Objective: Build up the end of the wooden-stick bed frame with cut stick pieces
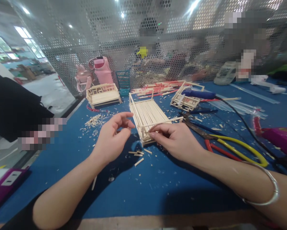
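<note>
Blue tabletop (138,191), pliers (202,131) beside right hand (179,138) with stick frame (150,111) in pinch, left hand (112,138) loose.

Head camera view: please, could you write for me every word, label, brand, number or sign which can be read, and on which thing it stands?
No text can be read in this view.
Stick frame: no writing visible.
Magenta object at the right edge: pale patch, too blurred to tell if it bears text.
Purple object at lower left: white panel, no legible lettering.
</note>
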Available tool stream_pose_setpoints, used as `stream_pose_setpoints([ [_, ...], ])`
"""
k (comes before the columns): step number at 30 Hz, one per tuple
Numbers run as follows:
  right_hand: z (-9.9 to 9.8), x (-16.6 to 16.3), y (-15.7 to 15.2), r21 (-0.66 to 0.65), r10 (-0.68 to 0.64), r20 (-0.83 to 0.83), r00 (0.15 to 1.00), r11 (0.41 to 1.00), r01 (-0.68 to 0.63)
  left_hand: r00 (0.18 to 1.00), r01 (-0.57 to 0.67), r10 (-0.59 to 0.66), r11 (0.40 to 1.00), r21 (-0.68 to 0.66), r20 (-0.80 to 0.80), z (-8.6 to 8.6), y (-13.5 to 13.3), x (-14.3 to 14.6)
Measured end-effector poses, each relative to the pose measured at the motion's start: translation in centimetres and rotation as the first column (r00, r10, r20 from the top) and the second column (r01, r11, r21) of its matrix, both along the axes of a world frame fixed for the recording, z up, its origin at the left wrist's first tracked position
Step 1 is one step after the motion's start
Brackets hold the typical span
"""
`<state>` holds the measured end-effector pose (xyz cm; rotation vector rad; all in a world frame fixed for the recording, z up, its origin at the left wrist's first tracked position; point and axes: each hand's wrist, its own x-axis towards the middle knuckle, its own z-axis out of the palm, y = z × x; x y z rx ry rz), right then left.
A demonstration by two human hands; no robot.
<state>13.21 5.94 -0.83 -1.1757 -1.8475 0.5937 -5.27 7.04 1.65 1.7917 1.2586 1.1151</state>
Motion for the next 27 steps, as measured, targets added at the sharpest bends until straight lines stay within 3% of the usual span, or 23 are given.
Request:
stream_pose_setpoints([
  [4,0.1,0.0,0.0,0.021,0.002,0.022,1.0,1.0,-0.003,0.996,0.084,-0.085,0.996,-0.019,-0.034,-0.7,0.0,0.5],
  [9,0.0,0.0,0.2,0.023,0.005,0.016,1.0,1.0,-0.005,0.999,-0.024,0.025,0.999,0.03,-0.044,-0.6,-0.2,0.9],
  [13,-0.1,0.1,-0.3,0.089,-0.014,0.026,1.0,0.996,0.012,0.987,-0.16,0.153,0.954,0.255,0.046,0.1,-1.2,0.4],
  [16,0.7,0.5,-1.6,0.278,0.037,0.146,0.989,0.957,-0.077,0.998,-0.058,0.068,0.904,0.423,-0.009,0.7,-2.8,0.2],
  [18,1.6,0.8,-2.5,0.415,0.073,0.285,0.956,0.89,-0.191,0.989,0.099,-0.049,0.926,0.365,-0.143,0.8,-3.7,0.4],
  [21,2.7,1.4,-3.4,0.522,0.04,0.423,0.905,0.806,-0.279,0.934,0.258,-0.208,0.954,0.15,-0.289,0.5,-4.4,1.1],
  [24,2.8,1.8,-3.6,0.543,-0.002,0.446,0.895,0.796,-0.269,0.894,0.33,-0.316,0.944,-0.01,-0.317,-0.1,-4.3,1.7],
  [27,2.1,1.7,-3.5,0.562,-0.032,0.432,0.901,0.791,-0.241,0.907,0.325,-0.332,0.943,-0.071,-0.261,-0.3,-4.1,2.1],
])
